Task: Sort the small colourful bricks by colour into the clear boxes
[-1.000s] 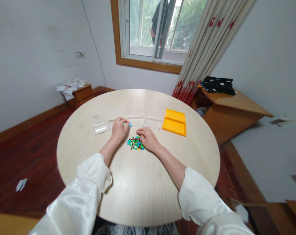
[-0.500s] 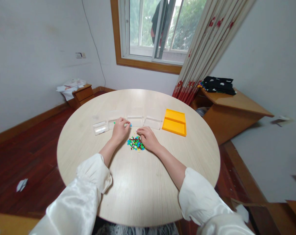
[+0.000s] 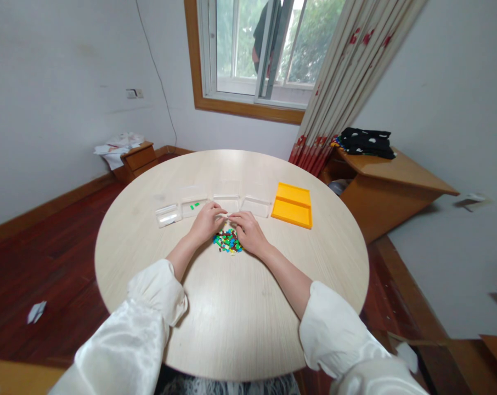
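My left hand (image 3: 207,224) and my right hand (image 3: 249,230) meet almost fingertip to fingertip just beyond a pile of small toy bricks (image 3: 227,242). The bricks are blue, green, brown, yellow and white. Both hands have closed, bent fingers; whatever is pinched at the tips is too small to make out. The right hand's underside rests by the pile's right edge. Past the left hand lies a clear plastic box (image 3: 185,212) with a few green bricks (image 3: 195,206) in it. Another clear box (image 3: 232,205) sits straight beyond the fingertips, partly covered by the left hand.
More clear boxes stand in the row: one at the left end (image 3: 169,216) and one at the right (image 3: 255,207). An opened yellow case (image 3: 292,212) lies right of them on the round table (image 3: 236,312). Behind are a window and a curtain (image 3: 334,93).
My left hand has moved right and slightly toward me, from over the clear boxes to my right hand. The blue brick seen by its fingertips no longer shows. My right hand stays in place.
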